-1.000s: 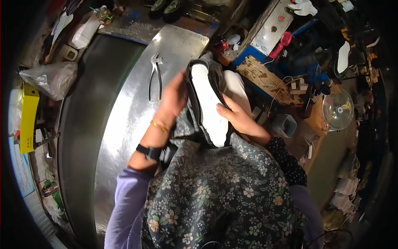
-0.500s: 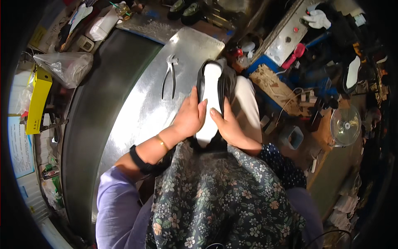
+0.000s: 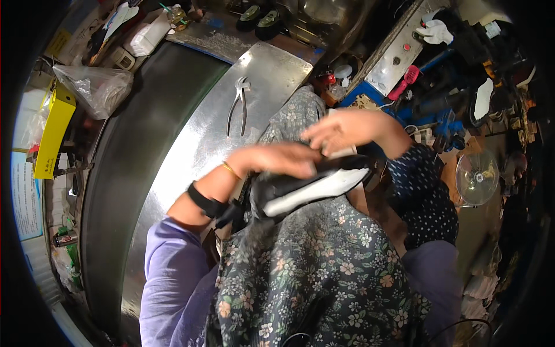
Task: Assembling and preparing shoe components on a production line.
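Note:
A black shoe upper with a white sole facing me lies crosswise over my lap, on a dark floral apron. My left hand is over the shoe's far side, its fingers smeared by motion; whether it grips the shoe cannot be told. Just beyond the shoe my right hand is raised, palm turned inward and fingers bent and blurred. Both hands' fingertips come close to each other. On the metal bench top to the left rests a pair of pincers, touched by neither hand.
The shiny metal plate borders a dark conveyor belt on my left. A yellow box and a plastic bag are farther left. Dark shoes stand at the back. To the right are a machine panel, a white glove and a fan.
The shoe has turned from pointing away from me to lying crosswise. My right hand has left its side and risen to the right. My left hand has moved over the shoe.

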The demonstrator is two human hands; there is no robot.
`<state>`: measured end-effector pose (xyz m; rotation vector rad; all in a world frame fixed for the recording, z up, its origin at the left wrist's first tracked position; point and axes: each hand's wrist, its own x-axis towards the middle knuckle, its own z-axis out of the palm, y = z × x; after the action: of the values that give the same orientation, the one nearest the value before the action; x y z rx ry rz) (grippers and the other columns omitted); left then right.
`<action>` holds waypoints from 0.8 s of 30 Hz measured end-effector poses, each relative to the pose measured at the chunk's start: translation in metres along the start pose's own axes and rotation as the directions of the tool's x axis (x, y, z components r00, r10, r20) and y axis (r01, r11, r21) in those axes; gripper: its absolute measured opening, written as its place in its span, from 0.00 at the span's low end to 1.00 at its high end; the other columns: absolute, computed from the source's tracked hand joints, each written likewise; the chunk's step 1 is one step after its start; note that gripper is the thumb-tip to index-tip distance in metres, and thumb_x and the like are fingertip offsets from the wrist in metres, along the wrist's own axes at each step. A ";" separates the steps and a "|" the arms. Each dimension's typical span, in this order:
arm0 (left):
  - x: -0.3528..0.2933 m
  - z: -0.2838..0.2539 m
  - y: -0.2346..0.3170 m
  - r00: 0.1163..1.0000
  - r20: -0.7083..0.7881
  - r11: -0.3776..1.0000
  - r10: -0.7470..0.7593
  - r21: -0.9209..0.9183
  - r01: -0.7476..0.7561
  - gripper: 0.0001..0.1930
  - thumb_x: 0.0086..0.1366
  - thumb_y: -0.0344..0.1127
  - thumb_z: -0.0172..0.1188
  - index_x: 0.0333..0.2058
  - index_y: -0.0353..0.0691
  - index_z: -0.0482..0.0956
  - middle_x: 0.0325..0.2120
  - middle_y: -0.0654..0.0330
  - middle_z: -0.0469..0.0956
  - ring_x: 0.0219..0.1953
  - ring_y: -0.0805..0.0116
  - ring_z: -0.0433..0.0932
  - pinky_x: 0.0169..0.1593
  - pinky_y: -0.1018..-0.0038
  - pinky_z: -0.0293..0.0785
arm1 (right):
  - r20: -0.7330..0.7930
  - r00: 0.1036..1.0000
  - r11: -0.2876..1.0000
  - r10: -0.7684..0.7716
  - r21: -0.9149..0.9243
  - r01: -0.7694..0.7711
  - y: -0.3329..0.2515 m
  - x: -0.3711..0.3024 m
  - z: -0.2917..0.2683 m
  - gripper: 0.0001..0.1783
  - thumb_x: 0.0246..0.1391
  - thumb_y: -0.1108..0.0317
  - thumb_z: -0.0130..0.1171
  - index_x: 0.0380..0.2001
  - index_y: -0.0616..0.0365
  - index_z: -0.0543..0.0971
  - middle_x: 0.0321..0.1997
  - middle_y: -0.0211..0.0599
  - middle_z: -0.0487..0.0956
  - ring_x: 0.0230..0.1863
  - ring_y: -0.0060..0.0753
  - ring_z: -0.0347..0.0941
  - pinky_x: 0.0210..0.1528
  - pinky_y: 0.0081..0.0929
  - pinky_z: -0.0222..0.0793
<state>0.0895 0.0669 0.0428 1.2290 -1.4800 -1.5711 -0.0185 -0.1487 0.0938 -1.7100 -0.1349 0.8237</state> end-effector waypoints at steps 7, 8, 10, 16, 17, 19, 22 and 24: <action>0.053 0.049 -0.022 0.955 -0.004 0.885 -0.295 0.376 0.275 0.39 0.65 0.62 0.52 0.59 0.29 0.67 0.57 0.40 0.69 0.60 0.45 0.67 0.62 0.65 0.62 | -0.479 0.874 0.777 0.077 -0.521 -0.354 0.001 0.222 -0.001 0.38 0.51 0.35 0.59 0.43 0.64 0.81 0.48 0.59 0.77 0.49 0.54 0.74 0.52 0.40 0.70; 0.050 0.044 -0.020 0.945 0.045 0.890 -0.325 0.353 0.289 0.39 0.65 0.63 0.50 0.57 0.28 0.69 0.56 0.39 0.70 0.59 0.45 0.68 0.62 0.65 0.63 | -0.549 0.832 0.707 0.077 -0.558 -0.434 -0.002 0.243 0.004 0.39 0.49 0.36 0.60 0.46 0.65 0.80 0.53 0.61 0.74 0.53 0.55 0.72 0.55 0.40 0.69; 0.039 0.036 -0.016 0.990 -0.032 0.984 -0.137 0.110 0.140 0.37 0.64 0.58 0.55 0.61 0.34 0.66 0.58 0.44 0.69 0.60 0.49 0.67 0.64 0.66 0.60 | -0.603 0.794 0.650 0.081 -0.572 -0.500 -0.004 0.266 0.018 0.38 0.48 0.40 0.62 0.48 0.65 0.79 0.57 0.62 0.70 0.57 0.58 0.69 0.57 0.43 0.67; 0.038 0.021 -0.034 0.929 -0.089 0.933 -0.361 -0.016 0.361 0.38 0.62 0.53 0.62 0.62 0.31 0.63 0.59 0.43 0.68 0.60 0.51 0.67 0.63 0.68 0.62 | -0.616 0.781 0.546 0.107 -0.620 -0.564 -0.007 0.253 -0.020 0.30 0.43 0.54 0.65 0.46 0.64 0.80 0.55 0.56 0.71 0.54 0.51 0.71 0.54 0.42 0.70; 0.037 0.021 -0.040 0.979 -0.075 0.978 -0.188 -0.109 0.179 0.40 0.62 0.52 0.62 0.63 0.30 0.60 0.59 0.41 0.68 0.61 0.50 0.67 0.63 0.68 0.61 | -0.403 0.888 0.720 0.223 -0.546 -0.429 -0.009 0.237 -0.042 0.25 0.45 0.56 0.64 0.43 0.64 0.80 0.47 0.51 0.74 0.46 0.42 0.74 0.46 0.37 0.72; 0.037 0.021 -0.047 0.983 -0.103 0.984 -0.151 -0.115 0.139 0.39 0.63 0.51 0.62 0.63 0.28 0.59 0.59 0.45 0.67 0.61 0.57 0.66 0.63 0.69 0.60 | -0.269 0.943 0.956 0.195 -0.164 -0.244 0.002 0.181 -0.051 0.15 0.52 0.61 0.60 0.37 0.63 0.78 0.33 0.41 0.76 0.30 0.29 0.75 0.30 0.29 0.71; 0.037 0.019 -0.052 0.984 -0.123 0.992 -0.125 -0.047 0.120 0.40 0.63 0.51 0.62 0.64 0.29 0.59 0.60 0.43 0.66 0.63 0.55 0.64 0.65 0.69 0.58 | -0.553 0.833 0.946 0.013 0.275 0.168 0.020 0.051 -0.011 0.08 0.59 0.66 0.55 0.35 0.61 0.75 0.23 0.32 0.76 0.21 0.21 0.73 0.21 0.21 0.64; 0.040 0.015 -0.050 0.989 -0.103 0.994 -0.103 -0.044 0.099 0.39 0.63 0.49 0.63 0.63 0.28 0.59 0.58 0.44 0.69 0.60 0.57 0.67 0.63 0.70 0.61 | -0.592 0.775 0.975 0.221 0.156 -0.158 0.017 -0.037 0.011 0.17 0.57 0.57 0.60 0.35 0.62 0.73 0.26 0.37 0.77 0.24 0.19 0.73 0.24 0.20 0.69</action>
<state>0.0684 0.0441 -0.0155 1.3615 -1.3329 -1.5676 -0.0584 -0.1632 0.0947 -1.8313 0.5225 0.3741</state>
